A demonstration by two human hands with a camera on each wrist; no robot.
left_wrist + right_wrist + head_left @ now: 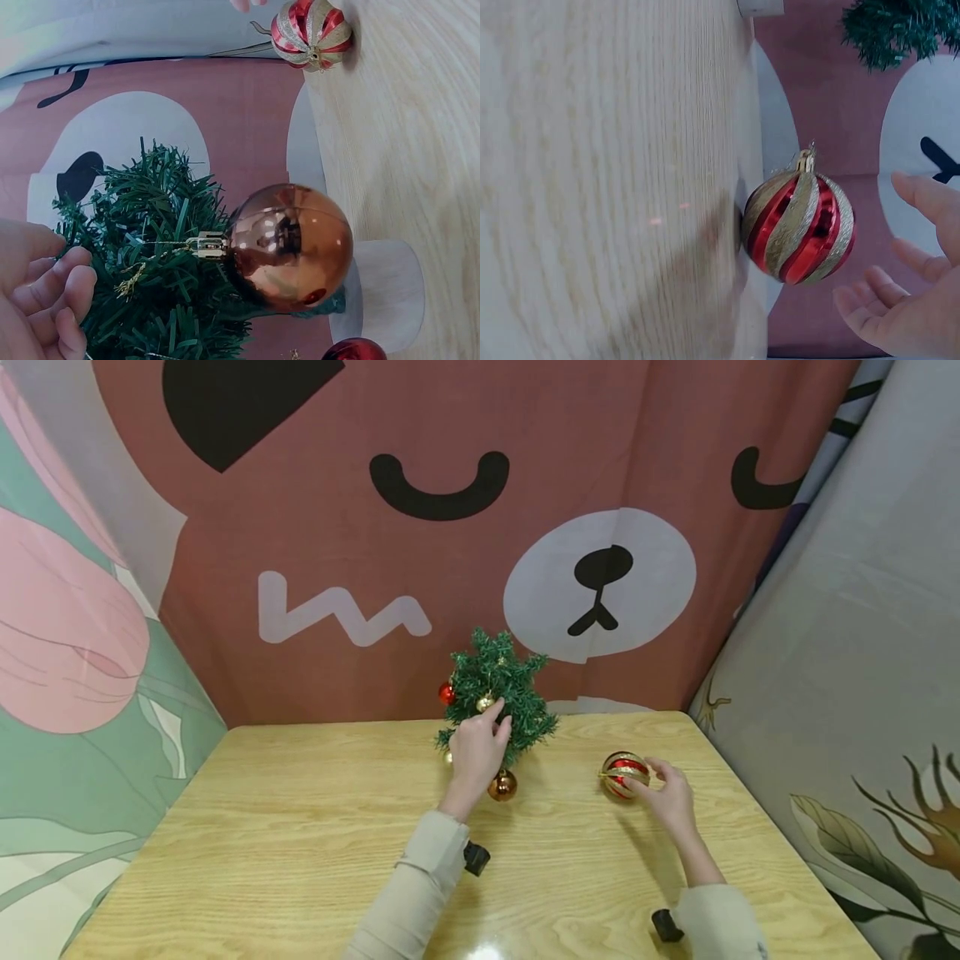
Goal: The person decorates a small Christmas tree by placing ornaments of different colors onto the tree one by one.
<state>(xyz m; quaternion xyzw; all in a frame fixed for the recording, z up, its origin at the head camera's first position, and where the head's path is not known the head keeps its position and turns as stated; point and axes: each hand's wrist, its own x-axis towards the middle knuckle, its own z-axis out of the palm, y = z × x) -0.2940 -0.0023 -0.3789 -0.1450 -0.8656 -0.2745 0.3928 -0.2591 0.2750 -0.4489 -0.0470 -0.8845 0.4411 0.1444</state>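
A small green artificial Christmas tree [528, 714] stands on the table. My left hand [476, 747] is at its front, index finger extended among the branches and the other fingers loosely bent. I see nothing held there, though needles hide part of the fingertips. A shiny copper bauble [291, 247] hangs low on the tree from a gold cap. My right hand [667, 797] is beside a red and gold striped bauble [799, 229] resting on the table. In the right wrist view, its spread fingers [922, 262] are apart from the ball.
A red bauble [447, 693] and a small gold bauble [485, 702] hang on the tree. The tree has a pale round base [386, 292]. Behind the wooden table [300, 827] hangs a brown bear-print curtain [315, 527], with printed curtains at both sides.
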